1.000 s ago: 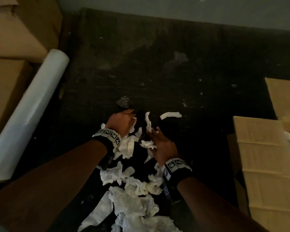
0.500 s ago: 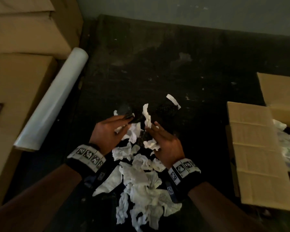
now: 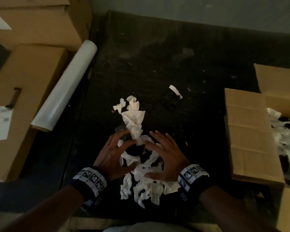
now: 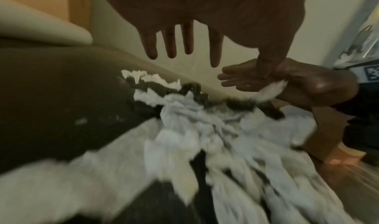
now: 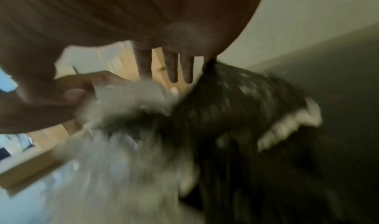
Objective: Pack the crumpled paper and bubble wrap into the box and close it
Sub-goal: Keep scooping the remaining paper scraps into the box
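Observation:
A pile of crumpled white paper (image 3: 141, 181) mixed with black bubble wrap (image 3: 134, 149) lies on the dark table (image 3: 157, 56) in front of me. My left hand (image 3: 110, 154) and right hand (image 3: 166, 156) flank the pile with fingers spread, touching the paper on either side. The left wrist view shows straight left fingers (image 4: 170, 45) above the paper (image 4: 194, 122). The blurred right wrist view shows straight right fingers (image 5: 174, 68) by the bubble wrap (image 5: 235, 105). An open cardboard box (image 3: 251, 134) at the right holds more paper (image 3: 285, 136).
A roll of clear film (image 3: 65, 86) lies along the table's left edge beside stacked cardboard boxes (image 3: 28, 97). A loose paper scrap (image 3: 175, 91) and a black bubble wrap piece (image 3: 169, 101) lie beyond the pile. The box's far flap (image 3: 278, 84) stands raised.
Both hands have drawn back toward me along the pile and spread their fingers. A strip of paper that was between them now lies beyond the fingertips.

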The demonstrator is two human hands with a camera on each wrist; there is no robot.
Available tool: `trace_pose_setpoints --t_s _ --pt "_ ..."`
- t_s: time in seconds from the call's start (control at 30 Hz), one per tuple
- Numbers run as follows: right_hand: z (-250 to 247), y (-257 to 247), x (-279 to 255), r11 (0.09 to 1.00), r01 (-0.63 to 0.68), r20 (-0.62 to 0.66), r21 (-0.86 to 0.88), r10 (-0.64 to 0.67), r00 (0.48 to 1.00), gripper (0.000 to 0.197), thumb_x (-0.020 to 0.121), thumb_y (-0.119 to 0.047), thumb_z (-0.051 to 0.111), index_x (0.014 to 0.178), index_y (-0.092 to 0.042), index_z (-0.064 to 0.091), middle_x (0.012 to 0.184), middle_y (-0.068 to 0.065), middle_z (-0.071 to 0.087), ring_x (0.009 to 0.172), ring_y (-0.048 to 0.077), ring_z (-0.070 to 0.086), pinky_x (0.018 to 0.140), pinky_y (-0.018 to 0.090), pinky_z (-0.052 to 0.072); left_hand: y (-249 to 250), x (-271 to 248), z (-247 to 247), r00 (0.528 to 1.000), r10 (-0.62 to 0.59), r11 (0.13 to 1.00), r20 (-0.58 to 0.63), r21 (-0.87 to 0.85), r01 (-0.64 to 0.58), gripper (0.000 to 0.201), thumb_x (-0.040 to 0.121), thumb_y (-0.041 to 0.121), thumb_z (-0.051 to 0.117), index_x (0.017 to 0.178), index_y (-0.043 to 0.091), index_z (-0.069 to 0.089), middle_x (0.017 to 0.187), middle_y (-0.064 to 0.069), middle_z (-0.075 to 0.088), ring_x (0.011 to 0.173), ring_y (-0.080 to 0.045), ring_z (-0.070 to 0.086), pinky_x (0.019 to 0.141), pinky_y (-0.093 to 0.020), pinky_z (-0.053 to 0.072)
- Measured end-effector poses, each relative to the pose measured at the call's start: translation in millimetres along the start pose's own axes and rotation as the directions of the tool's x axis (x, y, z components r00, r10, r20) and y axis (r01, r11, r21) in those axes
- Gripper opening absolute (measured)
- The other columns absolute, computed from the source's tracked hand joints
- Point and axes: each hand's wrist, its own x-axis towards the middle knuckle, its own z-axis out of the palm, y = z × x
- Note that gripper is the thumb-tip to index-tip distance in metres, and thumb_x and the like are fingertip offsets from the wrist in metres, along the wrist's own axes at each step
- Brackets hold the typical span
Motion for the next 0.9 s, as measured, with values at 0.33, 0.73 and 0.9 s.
trace_pose_setpoints --t_s 0.33,0.73,0.9 --pt "-56.0 77.6 108.3 0.839 -0.515 -0.283 0.174 0.544 0.79 0.091 0.079 -0.05 0.072 0.153 -0.038 0.02 0.164 0.006 0.008 0.148 0.033 0.014 0.114 0.058 0.032 -38.5 126.4 -16.2 0.919 -0.372 0.918 0.13 0.201 0.343 0.113 0.06 0.094 0.06 0.152 0.062 0.002 0.166 0.003 -0.022 0.15 -0.044 -0.02 0.106 -0.081 0.008" --pt "-27.3 142.5 208.9 0.781 -0.625 0.106 0.022 0.62 0.778 0.121 0.055 -0.1 0.044 0.151 -0.051 -0.01 0.162 0.004 -0.029 0.148 0.036 -0.021 0.118 0.059 -0.003 -89.8 209.1 33.3 0.797 -0.386 0.897 0.464 0.392 0.205 0.126 0.06 0.097 0.053 0.149 0.054 -0.026 0.156 0.0 -0.045 0.146 -0.038 -0.034 0.116 -0.073 -0.002" --pt "-8.9 129.5 217.6 0.928 -0.372 0.047 -0.006 0.372 0.927 0.066 0.096 -0.056 0.05 0.154 -0.037 0.026 0.167 -0.002 -0.003 0.152 0.028 -0.005 0.12 0.057 0.016 -90.6 201.7 29.6 0.844 -0.295 0.946 0.448 0.26 0.193 0.11 0.078 0.085 0.052 0.157 0.045 -0.013 0.163 0.002 -0.033 0.15 -0.025 -0.029 0.123 -0.06 -0.001"
